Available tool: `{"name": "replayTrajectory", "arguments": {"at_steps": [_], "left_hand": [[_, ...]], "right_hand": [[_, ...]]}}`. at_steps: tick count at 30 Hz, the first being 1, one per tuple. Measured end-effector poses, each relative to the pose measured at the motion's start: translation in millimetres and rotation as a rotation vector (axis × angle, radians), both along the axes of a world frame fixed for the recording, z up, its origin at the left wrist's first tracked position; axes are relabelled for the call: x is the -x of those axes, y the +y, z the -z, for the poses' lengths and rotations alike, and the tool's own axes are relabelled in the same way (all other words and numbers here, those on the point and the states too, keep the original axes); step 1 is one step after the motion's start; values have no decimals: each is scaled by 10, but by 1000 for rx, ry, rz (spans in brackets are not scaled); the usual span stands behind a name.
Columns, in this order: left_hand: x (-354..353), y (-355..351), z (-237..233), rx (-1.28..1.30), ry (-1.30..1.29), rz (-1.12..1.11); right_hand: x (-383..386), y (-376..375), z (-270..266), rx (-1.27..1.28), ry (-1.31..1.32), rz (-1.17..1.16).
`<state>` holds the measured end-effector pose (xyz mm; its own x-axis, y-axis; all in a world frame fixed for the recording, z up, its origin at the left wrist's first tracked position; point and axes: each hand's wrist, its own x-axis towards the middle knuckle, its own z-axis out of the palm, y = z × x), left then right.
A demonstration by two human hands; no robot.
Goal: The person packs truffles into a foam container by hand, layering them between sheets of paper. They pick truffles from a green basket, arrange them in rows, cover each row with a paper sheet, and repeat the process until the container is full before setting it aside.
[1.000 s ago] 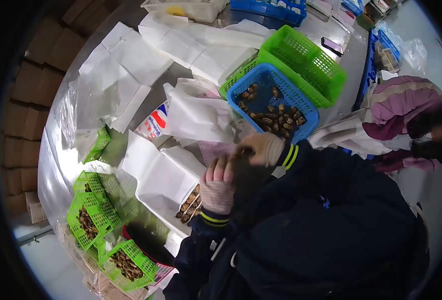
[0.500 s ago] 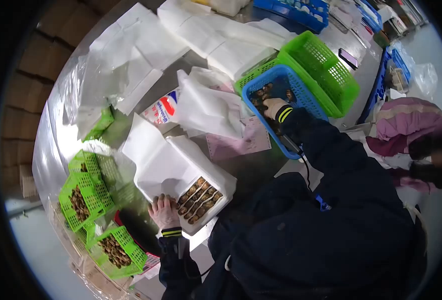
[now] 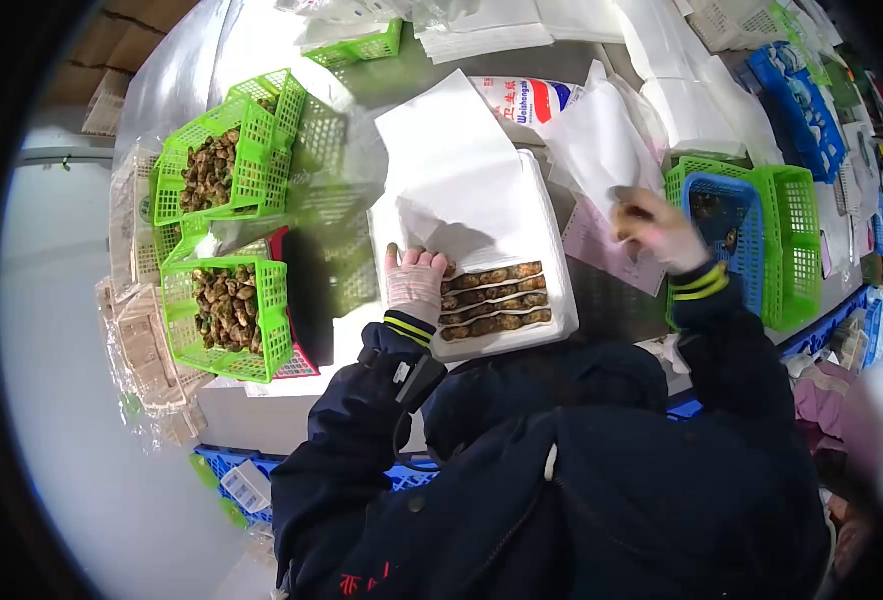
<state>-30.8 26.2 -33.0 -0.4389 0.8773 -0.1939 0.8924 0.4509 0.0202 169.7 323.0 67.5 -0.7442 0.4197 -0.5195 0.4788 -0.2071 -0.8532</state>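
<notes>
1. Judging from the head view, packing looks partly done: three rows of brown pieces (image 3: 492, 298) fill the near end of the white box (image 3: 537, 215); the rest is bare.
2. Left hand (image 3: 417, 285) rests flat and open against the rows, gripping nothing.
3. Right hand (image 3: 662, 232) is curled and blurred beside the blue basket (image 3: 732, 215); I cannot tell what it holds.
4. Green baskets (image 3: 174, 305) at left hold more pieces.

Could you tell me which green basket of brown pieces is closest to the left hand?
The near basket, at the table's front edge, roughly level with the left hand; the far basket sits farther back on the table.
</notes>
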Motion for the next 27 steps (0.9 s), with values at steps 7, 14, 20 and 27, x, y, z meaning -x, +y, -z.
{"name": "replayTrajectory", "arguments": {"at_steps": [7, 14, 20, 27], "left_hand": [[-41, -33, 7, -42, -47, 14], [-7, 71, -72, 61, -33, 32], [-73, 89, -66, 29, -77, -12], [-52, -9, 34, 4, -4, 82]], "right_hand": [[1118, -1152, 938, -163, -390, -328], [1206, -1287, 1103, -576, -473, -564], [1225, -1373, 1117, -620, -457, -572], [1005, -1366, 585, -651, -443, -628]]}}
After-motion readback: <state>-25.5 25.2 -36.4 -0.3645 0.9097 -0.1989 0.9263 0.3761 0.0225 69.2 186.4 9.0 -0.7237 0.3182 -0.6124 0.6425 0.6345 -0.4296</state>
